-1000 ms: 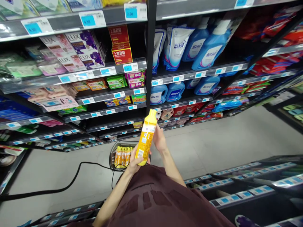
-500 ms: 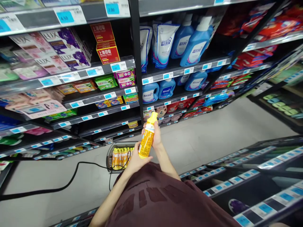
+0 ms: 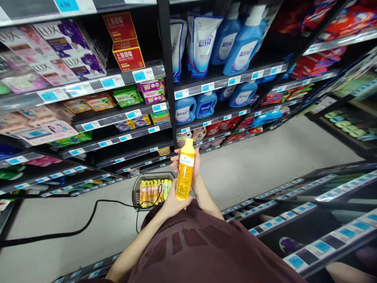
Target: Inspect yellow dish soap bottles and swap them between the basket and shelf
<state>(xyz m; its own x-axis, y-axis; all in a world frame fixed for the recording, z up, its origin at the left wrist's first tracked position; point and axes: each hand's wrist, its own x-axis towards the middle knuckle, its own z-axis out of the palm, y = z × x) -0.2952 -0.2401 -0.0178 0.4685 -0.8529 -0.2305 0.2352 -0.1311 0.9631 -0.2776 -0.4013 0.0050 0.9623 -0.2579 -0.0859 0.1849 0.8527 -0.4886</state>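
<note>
I hold a yellow bottle (image 3: 185, 169) with a yellow cap nearly upright in front of my chest. My left hand (image 3: 173, 203) cups its base from below, fingers closed on it. My right hand (image 3: 194, 163) wraps round the upper part from behind, fingertips showing at the bottle's left edge. On the floor just beyond the bottle stands a dark shopping basket (image 3: 136, 188) with several more yellow bottles (image 3: 153, 191) standing in a row inside it.
Store shelves (image 3: 118, 118) with soap boxes and blue detergent bottles (image 3: 241, 43) face me across a grey aisle floor (image 3: 265, 157). A black cable (image 3: 88, 220) runs over the floor to the basket. Lower shelves (image 3: 294, 220) with price tags lie at my right.
The bottle has been tipped from leaning to nearly upright, and both hands stay on it. The view has shifted a little downward and to the right.
</note>
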